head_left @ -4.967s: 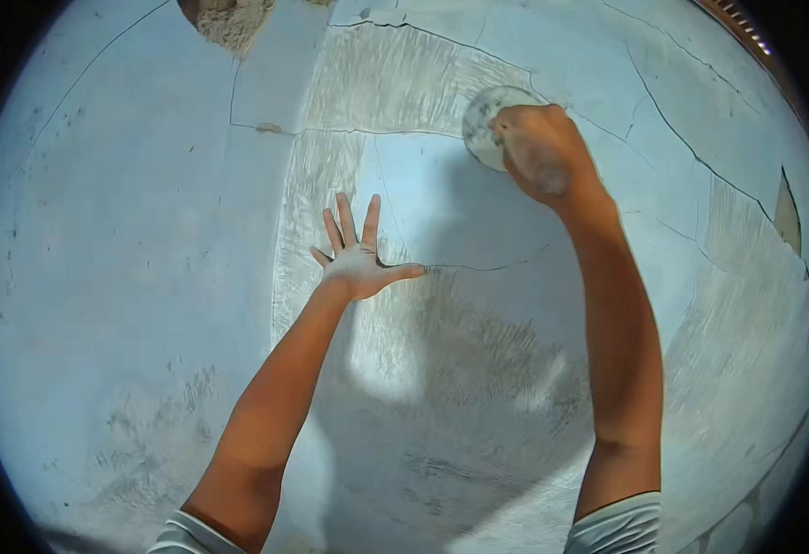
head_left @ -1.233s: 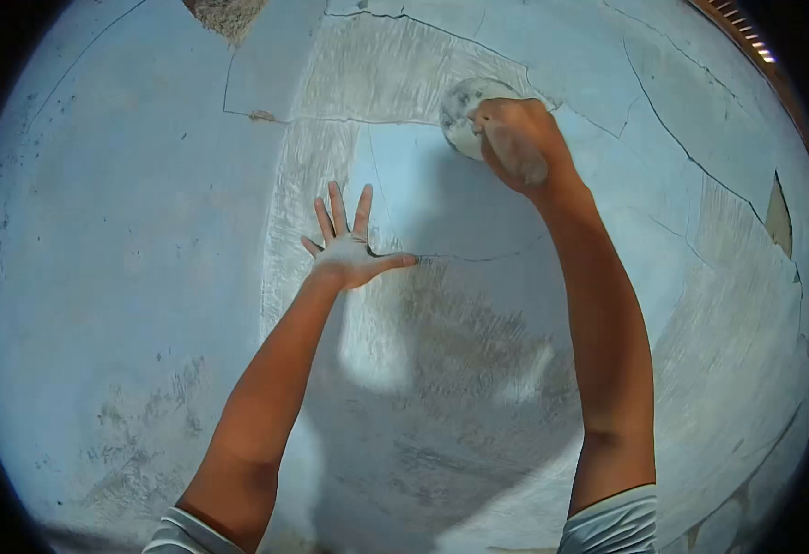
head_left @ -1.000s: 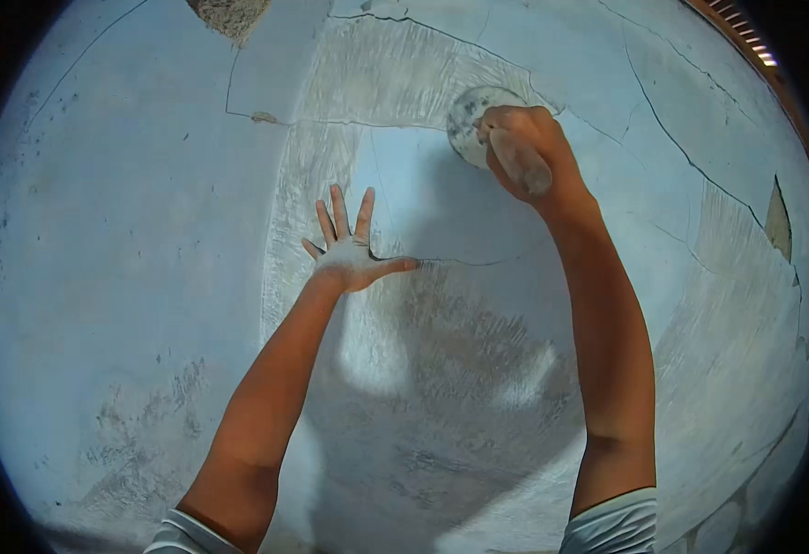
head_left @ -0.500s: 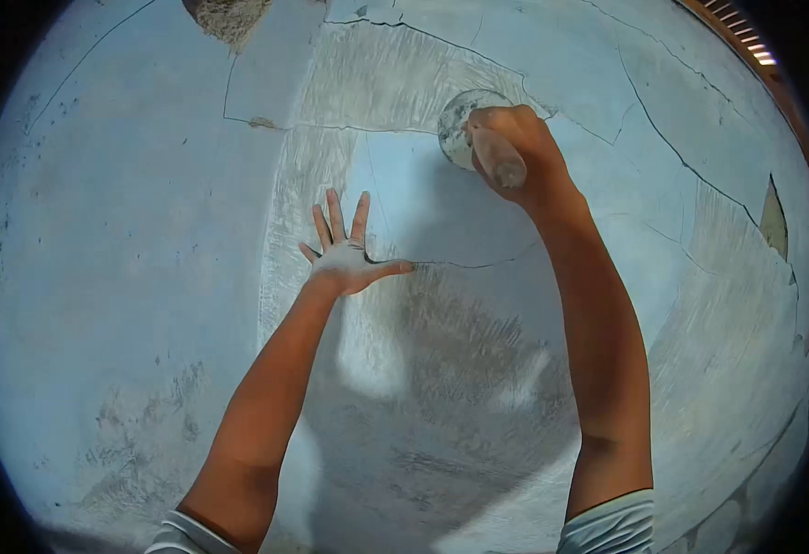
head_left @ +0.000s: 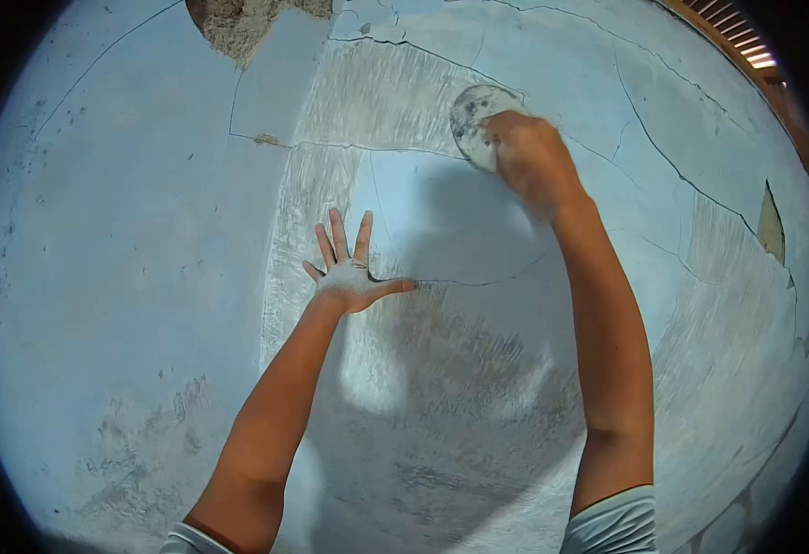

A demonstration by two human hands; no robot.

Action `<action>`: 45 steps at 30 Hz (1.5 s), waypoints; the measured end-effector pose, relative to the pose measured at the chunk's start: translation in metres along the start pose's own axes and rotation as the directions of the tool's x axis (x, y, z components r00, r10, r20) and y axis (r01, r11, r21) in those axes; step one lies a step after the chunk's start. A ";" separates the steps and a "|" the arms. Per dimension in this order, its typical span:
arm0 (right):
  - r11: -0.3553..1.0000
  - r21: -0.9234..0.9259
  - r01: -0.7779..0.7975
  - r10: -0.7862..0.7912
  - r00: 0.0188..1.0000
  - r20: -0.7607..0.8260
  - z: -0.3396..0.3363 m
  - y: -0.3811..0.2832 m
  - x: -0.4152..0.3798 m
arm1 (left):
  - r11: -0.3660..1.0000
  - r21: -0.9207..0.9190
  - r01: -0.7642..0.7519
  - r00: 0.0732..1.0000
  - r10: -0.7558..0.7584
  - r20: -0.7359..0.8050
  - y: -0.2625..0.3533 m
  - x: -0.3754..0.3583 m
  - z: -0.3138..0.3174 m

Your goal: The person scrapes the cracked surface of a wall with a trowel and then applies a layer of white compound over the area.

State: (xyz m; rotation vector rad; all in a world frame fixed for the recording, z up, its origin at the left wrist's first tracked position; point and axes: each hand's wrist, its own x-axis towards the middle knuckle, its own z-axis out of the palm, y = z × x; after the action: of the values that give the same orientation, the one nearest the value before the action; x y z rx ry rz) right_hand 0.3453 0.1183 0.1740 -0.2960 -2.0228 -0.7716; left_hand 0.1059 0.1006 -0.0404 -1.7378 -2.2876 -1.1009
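My left hand (head_left: 344, 272) lies flat against the pale blue wall (head_left: 183, 231), fingers spread, with whitish dust on its back. Up and to the right, my right hand (head_left: 526, 155) is closed round something blurred by motion, at the edge of a round, pale disc (head_left: 476, 120) with dark speckles. The disc is against the wall beside a scratched, roughened strip (head_left: 377, 97). In this frame the part inside my right fist is mostly hidden.
Long cracks (head_left: 656, 138) run across the wall at the upper right. A hole (head_left: 238, 23) exposes coarse brown material at the top left. Broken plaster (head_left: 772, 226) shows at the right, and a slatted edge (head_left: 732, 28) crosses the upper right corner.
My right hand and the disc have shifted slightly right and down in view, and the hand is turned differently. The wall and my left hand appear slightly lower; that hand stays spread.
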 end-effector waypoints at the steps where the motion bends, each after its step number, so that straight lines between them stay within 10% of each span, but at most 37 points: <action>1: 0.981 -0.138 0.134 -0.125 0.990 0.069 -0.002 -0.001 -0.007 | 1.000 0.000 -0.003 1.000 0.003 -0.001 -0.001 0.000 0.000; 2: 0.926 -0.257 0.276 -0.248 0.959 0.137 -0.003 -0.003 -0.013 | 1.000 0.000 -0.006 1.000 0.006 -0.005 -0.002 -0.001 0.001; 6: 0.943 -0.329 -0.043 0.011 0.995 -0.097 -0.013 0.008 -0.019 | 1.000 -0.004 -0.009 1.000 0.008 -0.024 -0.001 0.000 0.002; 8: 0.950 -0.274 -0.152 0.045 0.931 -0.362 -0.016 0.016 -0.001 | 1.000 -0.003 -0.009 1.000 0.009 -0.014 -0.001 -0.001 0.000; 10: 0.923 0.007 -0.384 0.377 0.901 -0.216 -0.042 0.000 0.008 | 1.000 0.006 -0.003 1.000 0.003 -0.009 0.000 -0.001 0.001; 14: 0.977 0.021 -0.212 0.211 0.977 0.025 -0.021 -0.011 -0.002 | 1.000 0.006 -0.009 1.000 0.009 -0.015 -0.001 -0.001 0.001; 25: 0.999 -0.040 0.017 -0.024 0.982 -0.190 -0.033 0.005 0.007 | 0.999 -0.026 -0.044 0.998 0.043 -0.039 -0.006 0.003 0.008; 26: 0.973 0.000 -0.230 0.224 0.946 -0.236 -0.028 0.005 0.013 | 0.999 -0.025 -0.046 0.998 0.045 -0.039 -0.006 0.004 0.007; 29: 0.996 -0.074 -0.055 0.053 0.998 -0.037 -0.015 0.007 0.011 | 0.999 -0.015 -0.038 0.999 0.038 -0.034 -0.008 0.007 0.008; 34: 0.866 0.309 -0.392 0.434 0.898 -0.077 -0.029 -0.012 0.011 | 1.000 0.008 -0.021 1.000 0.022 -0.021 -0.004 0.003 0.007; 37: 0.999 -0.031 -0.031 0.028 0.994 -0.102 0.005 0.007 0.004 | 1.000 0.010 -0.026 0.999 0.026 -0.022 -0.004 0.004 0.005; 42: 0.830 0.295 -0.473 0.528 0.836 -0.146 -0.031 -0.003 -0.001 | 1.000 0.001 0.002 1.000 -0.002 -0.013 -0.002 0.001 -0.001; 45: 0.983 0.034 -0.181 0.183 0.980 -0.082 0.003 0.002 -0.017 | 1.000 0.010 -0.005 1.000 0.005 0.003 -0.001 0.000 0.002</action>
State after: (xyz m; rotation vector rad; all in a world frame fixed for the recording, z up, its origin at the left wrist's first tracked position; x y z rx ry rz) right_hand 0.3541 0.1231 0.1595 -0.4204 -1.8944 -0.6323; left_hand 0.1055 0.1011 -0.0425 -1.7420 -2.2854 -1.0842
